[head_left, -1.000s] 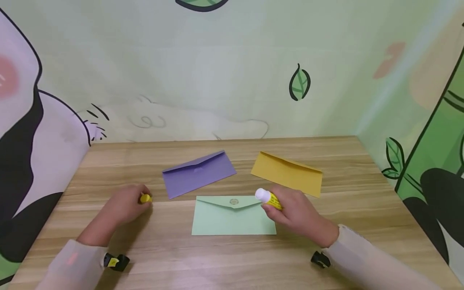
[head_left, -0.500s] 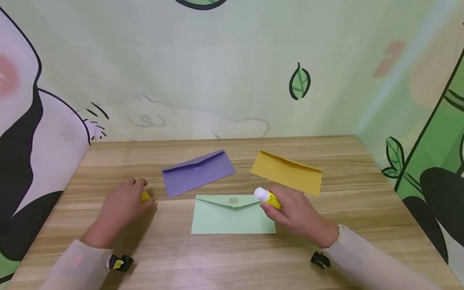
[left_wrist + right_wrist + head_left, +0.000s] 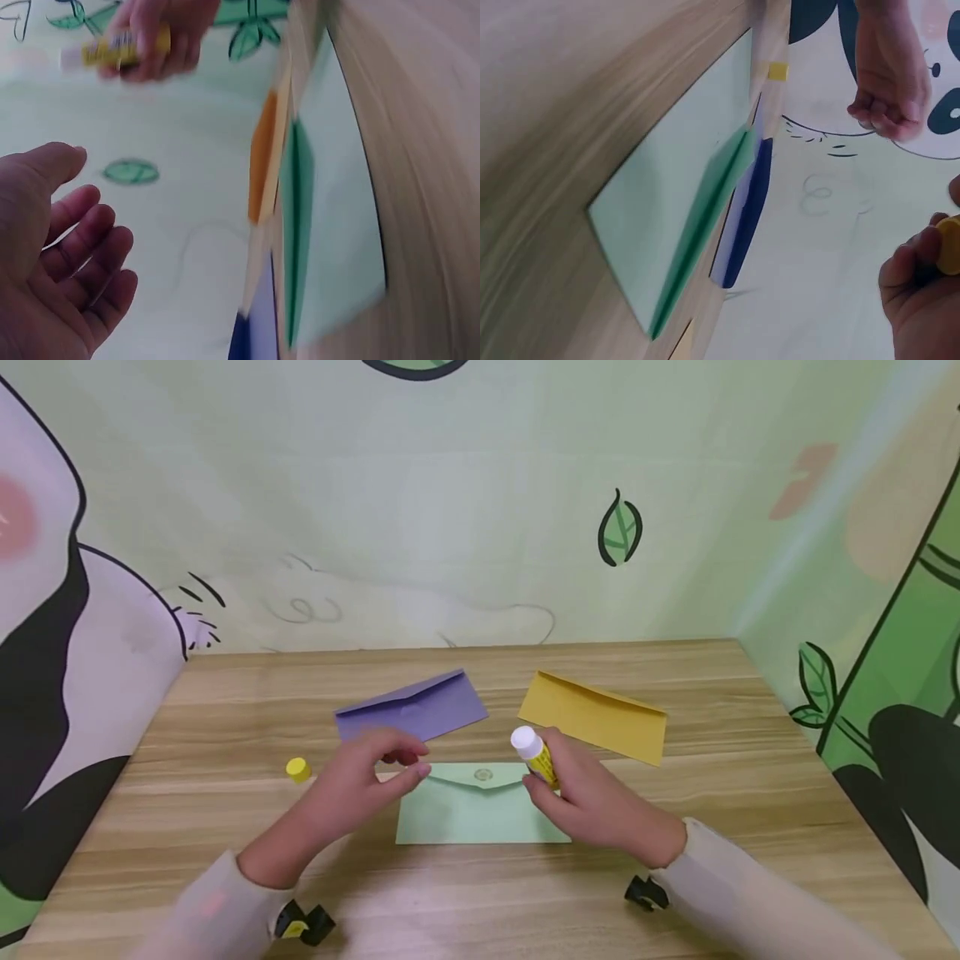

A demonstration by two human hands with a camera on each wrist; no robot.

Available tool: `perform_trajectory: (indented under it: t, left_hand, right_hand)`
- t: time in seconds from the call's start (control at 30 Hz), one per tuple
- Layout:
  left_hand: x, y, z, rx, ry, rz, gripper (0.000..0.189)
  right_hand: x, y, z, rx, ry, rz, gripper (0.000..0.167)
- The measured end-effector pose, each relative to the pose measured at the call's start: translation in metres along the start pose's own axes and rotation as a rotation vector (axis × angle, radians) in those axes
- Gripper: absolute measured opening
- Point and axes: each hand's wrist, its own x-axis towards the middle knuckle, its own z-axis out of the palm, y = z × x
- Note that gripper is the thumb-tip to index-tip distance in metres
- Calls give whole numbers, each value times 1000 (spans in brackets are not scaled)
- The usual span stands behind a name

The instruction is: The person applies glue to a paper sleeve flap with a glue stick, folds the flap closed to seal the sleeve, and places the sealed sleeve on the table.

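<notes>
Green envelope [image 3: 480,817]: matt paper; glue stick [image 3: 538,761]: plastic (smooth).

No readable text. Dark print on the yellow glue stick [image 3: 542,766] at right, too small and blurred to read; round emblem [image 3: 483,775] on the near green envelope [image 3: 474,817], lettering indistinct.

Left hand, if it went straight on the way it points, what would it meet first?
Most likely the glue stick held in the right hand, though whether they line up in height and depth is unclear.
</notes>
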Motion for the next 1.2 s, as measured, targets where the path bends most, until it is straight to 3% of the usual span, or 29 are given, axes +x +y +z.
perform_trajectory:
  t: [0.27, 0.5, 0.63, 0.93, 1.2]
  left_hand:
    - [13, 36, 31, -235, 24, 132, 21]
    - [18, 54, 52, -422, 75, 128, 31]
    - [18, 57, 57, -470, 110, 121, 29]
    - [12, 53, 54, -542, 179, 211, 29]
    - [7, 53, 51, -647, 174, 216, 30]
  right_hand:
    - [5, -4, 4, 43, -55, 11, 42]
    - [6, -8, 9, 98, -94, 5, 38]
    - [6, -10, 10, 108, -110, -10, 36]
    - [5, -15, 12, 128, -81, -46, 41]
    - [2, -18, 18, 231, -10, 49, 39]
